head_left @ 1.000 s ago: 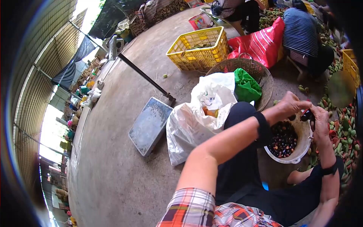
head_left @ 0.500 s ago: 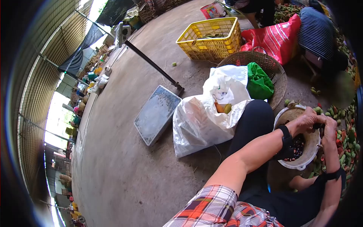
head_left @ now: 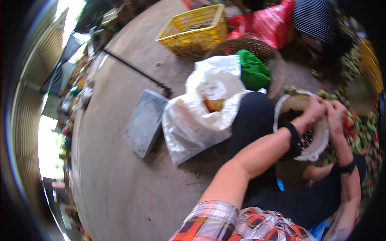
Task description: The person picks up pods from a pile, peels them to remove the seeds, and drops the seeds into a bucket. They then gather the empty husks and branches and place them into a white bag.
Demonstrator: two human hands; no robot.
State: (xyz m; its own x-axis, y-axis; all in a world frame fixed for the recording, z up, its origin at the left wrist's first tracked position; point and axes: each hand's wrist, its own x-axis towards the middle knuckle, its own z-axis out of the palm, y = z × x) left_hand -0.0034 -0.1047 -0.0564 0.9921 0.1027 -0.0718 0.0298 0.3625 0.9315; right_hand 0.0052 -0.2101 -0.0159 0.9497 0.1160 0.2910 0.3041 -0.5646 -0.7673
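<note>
My left hand (head_left: 314, 111) is closed, fingers pinched together, above a white-rimmed tub (head_left: 319, 148). Close against it, my right hand (head_left: 336, 115) is closed too, over the tub's right edge. Their fingertips meet, and blur hides anything small between them. Dark round seeds (head_left: 306, 139) lie inside the tub, partly covered by my left hand and wrist. Beside my right hand, green and red fruits or husks (head_left: 358, 134) are heaped on the floor.
Left of my knee stands a white sack (head_left: 189, 128) with orange-yellow fruit inside. A green bag (head_left: 254, 71) rests in a woven basket (head_left: 273, 54). Beyond are a yellow crate (head_left: 197, 36), a red sack (head_left: 265, 24) and a platform scale (head_left: 145, 122). Another person in striped cloth (head_left: 313, 20) is at the top right.
The view has shifted, so the surroundings appear further left and slightly higher, with blur. My hands remain together over the tub; the dark thing seen between them earlier can no longer be made out.
</note>
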